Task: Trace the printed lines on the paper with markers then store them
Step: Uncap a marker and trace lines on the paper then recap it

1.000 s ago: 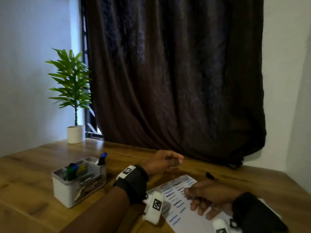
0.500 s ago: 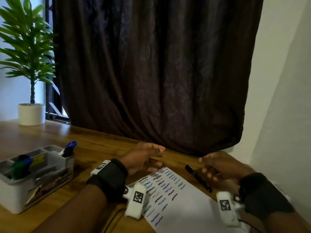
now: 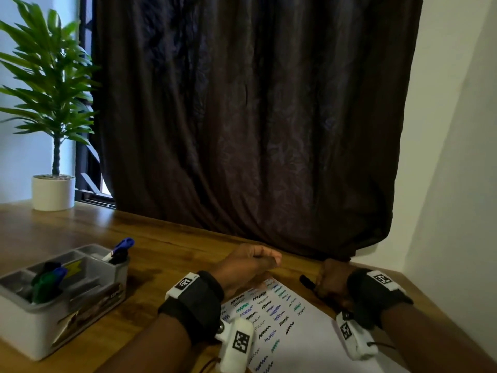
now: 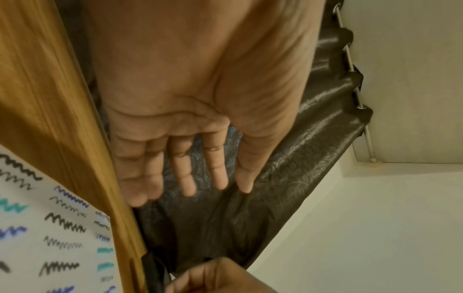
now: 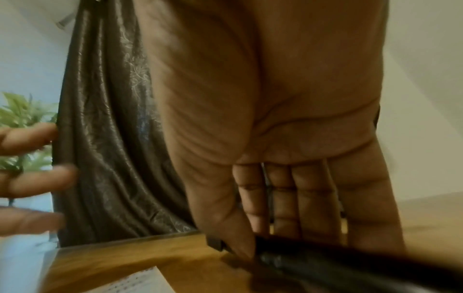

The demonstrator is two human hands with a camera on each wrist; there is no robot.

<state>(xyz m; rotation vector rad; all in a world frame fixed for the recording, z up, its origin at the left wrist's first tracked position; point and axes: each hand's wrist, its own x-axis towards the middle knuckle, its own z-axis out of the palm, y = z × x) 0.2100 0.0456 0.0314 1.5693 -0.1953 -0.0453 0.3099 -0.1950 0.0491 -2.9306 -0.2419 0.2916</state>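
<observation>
Change since half a second ago: our right hand [image 3: 329,282] has come down onto the black marker [image 3: 307,281], which then lay free on the worktop [image 3: 166,251] beside the paper; our left hand [image 3: 248,266] hangs much where it was.
Right hand: we see its thumb and fingertips [image 5: 288,228] closing round the marker's barrel in the right wrist view; the marker lies at the paper's far right edge, one end poking out toward the left hand.
Left hand: held above the worktop just past the paper's far corner, holding nothing; in the left wrist view its fingers [image 4: 215,164] are straight and slightly spread.
Paper [image 3: 301,335]: white sheet, flat on the worktop between our two wrists, rows of printed zigzags, many gone over in black, blue, teal and purple.
Organiser [image 3: 40,327]: white and grey compartment box, well to the left; we count a blue-capped marker [image 3: 121,249] upright in the far compartment, green and blue ones [image 3: 48,281] in the near one.
Potted plant [image 3: 52,192]: far left corner.
Curtain [image 3: 255,130]: dark, behind the worktop.
</observation>
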